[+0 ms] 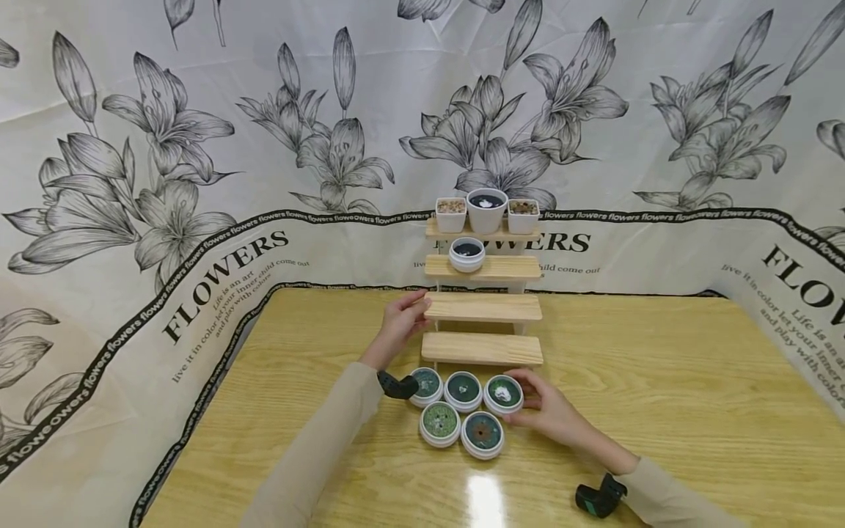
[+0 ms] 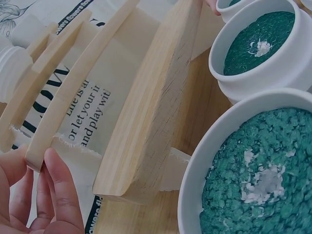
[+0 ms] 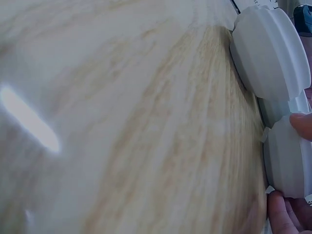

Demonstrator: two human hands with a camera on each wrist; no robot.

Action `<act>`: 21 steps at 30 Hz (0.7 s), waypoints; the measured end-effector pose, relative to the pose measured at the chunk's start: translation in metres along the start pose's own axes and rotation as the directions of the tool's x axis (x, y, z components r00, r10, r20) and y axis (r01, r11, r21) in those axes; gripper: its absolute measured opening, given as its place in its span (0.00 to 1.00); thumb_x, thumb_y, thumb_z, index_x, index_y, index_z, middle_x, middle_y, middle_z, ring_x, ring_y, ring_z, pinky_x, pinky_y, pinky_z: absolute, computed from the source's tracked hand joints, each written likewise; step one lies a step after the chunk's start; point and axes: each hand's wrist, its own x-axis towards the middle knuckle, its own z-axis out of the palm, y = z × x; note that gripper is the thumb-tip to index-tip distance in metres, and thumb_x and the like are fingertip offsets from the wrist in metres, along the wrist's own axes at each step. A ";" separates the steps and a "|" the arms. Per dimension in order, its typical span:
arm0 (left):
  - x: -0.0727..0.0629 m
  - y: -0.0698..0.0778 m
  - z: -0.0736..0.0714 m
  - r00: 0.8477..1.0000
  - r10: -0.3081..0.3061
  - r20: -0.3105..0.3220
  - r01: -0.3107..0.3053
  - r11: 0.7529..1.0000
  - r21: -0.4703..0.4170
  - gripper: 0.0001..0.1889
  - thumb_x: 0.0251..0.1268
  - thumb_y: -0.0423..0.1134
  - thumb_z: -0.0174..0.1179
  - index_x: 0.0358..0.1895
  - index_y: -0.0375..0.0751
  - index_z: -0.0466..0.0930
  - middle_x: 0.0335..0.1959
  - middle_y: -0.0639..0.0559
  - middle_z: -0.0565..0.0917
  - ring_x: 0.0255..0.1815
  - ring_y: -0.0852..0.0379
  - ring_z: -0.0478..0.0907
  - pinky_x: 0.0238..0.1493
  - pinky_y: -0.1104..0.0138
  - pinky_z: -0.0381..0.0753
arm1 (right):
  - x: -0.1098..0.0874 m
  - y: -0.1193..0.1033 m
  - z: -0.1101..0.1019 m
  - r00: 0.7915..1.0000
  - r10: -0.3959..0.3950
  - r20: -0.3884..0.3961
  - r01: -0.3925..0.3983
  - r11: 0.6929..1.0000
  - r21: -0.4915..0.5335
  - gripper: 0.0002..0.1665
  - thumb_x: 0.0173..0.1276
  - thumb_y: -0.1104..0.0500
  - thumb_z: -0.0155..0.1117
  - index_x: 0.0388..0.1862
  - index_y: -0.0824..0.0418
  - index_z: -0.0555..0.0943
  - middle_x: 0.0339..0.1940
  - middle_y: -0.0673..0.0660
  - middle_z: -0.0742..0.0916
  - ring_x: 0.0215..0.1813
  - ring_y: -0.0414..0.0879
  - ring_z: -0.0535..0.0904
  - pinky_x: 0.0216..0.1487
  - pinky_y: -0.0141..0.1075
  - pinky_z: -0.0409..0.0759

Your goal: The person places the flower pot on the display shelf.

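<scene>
A stepped wooden rack (image 1: 482,348) stands on the table with four boards at rising heights. My left hand (image 1: 401,326) pinches the left end of its second-lowest board (image 1: 485,306); thumb and fingers show at that end in the left wrist view. In front of the rack, several round white pots with green or bluish filling sit close together. My right hand (image 1: 544,407) holds the right-hand pot (image 1: 504,394), which has a whitish patch on green. In the right wrist view, fingers touch opposite sides of this pot (image 3: 287,163).
On the second-highest board stands a round white pot (image 1: 467,255) with dark filling. The top board bears a taller white pot (image 1: 487,211) between two square pots with pebbly filling. Behind the wooden table (image 1: 647,381) hangs a flower-printed cloth (image 1: 370,249).
</scene>
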 end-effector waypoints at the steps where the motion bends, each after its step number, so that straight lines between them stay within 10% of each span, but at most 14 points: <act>1: 0.001 0.000 0.000 1.000 0.001 0.000 -0.001 1.000 0.000 0.21 0.67 0.32 0.59 0.62 0.36 0.75 0.33 0.55 0.78 0.23 0.66 0.76 0.27 0.78 0.81 | 0.000 0.000 0.000 1.000 0.004 0.001 -0.004 1.000 -0.003 0.40 0.53 0.64 0.76 0.62 0.73 0.67 0.55 0.71 0.77 0.48 0.34 0.79 0.49 0.27 0.82; 21: 0.000 0.000 0.000 1.000 0.002 0.011 -0.002 1.000 0.014 0.22 0.68 0.33 0.58 0.65 0.35 0.72 0.33 0.56 0.77 0.24 0.67 0.77 0.29 0.78 0.81 | -0.012 -0.005 -0.016 0.991 0.106 -0.078 -0.111 0.992 -0.065 0.42 0.47 0.62 0.80 0.61 0.71 0.71 0.54 0.69 0.79 0.46 0.36 0.80 0.46 0.27 0.83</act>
